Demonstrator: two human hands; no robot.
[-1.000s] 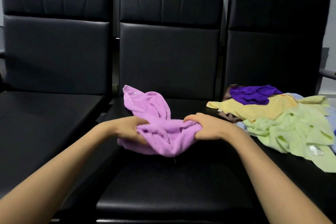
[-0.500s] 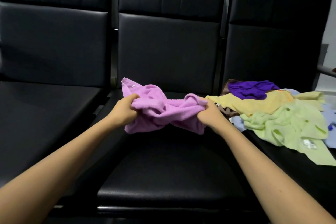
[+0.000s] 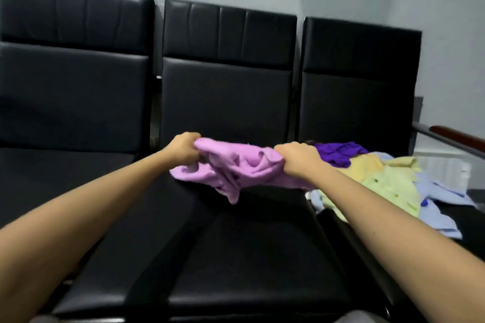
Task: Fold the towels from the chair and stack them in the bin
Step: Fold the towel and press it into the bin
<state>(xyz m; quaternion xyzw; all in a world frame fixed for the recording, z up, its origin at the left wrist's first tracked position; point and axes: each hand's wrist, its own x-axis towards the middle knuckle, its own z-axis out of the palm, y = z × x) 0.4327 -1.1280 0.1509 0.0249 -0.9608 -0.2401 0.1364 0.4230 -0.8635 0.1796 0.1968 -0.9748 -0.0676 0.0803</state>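
A crumpled pink towel [image 3: 236, 165] hangs in the air above the middle black chair seat [image 3: 236, 257]. My left hand [image 3: 183, 148] grips its left end and my right hand [image 3: 299, 158] grips its right end, both with curled fingers. The cloth sags between them, one corner drooping toward the seat. On the right chair lies a heap of towels: a dark purple one [image 3: 338, 152], a yellow one [image 3: 367, 165], a light green one [image 3: 391, 189] and a pale blue one [image 3: 441, 199]. No bin is in view.
Three black padded chairs stand in a row against a grey wall; the left seat [image 3: 65, 170] holds nothing. A metal armrest with a brown wooden top [image 3: 456, 136] juts out at the far right.
Both hands have lifted the pink towel off the seat and drawn apart, stretching it between them. The camera has tilted up, showing more wall.
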